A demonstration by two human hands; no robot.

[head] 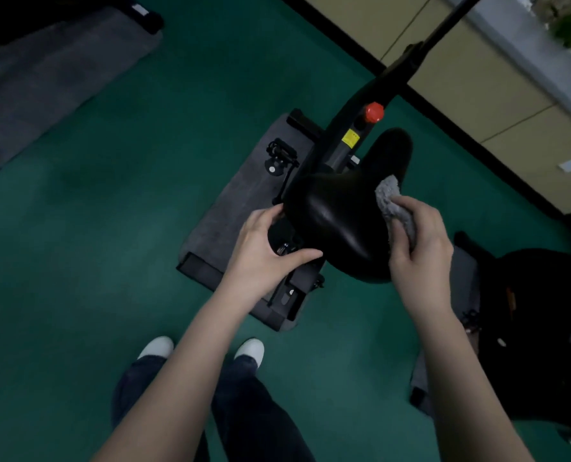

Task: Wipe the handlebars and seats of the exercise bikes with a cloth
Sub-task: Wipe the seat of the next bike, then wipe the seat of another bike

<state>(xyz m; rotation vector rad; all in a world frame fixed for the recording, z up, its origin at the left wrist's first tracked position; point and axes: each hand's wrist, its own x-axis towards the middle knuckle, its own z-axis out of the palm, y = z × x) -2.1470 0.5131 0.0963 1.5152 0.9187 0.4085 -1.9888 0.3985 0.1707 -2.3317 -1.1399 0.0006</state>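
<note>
A person's right hand (419,241) presses a grey cloth (395,203) against the right edge of a black bike seat (337,221) while the left hand (264,241) grips its left edge. The seat wipe looks under way; handlebars and a second bike (537,328) just beside appear left.
</note>
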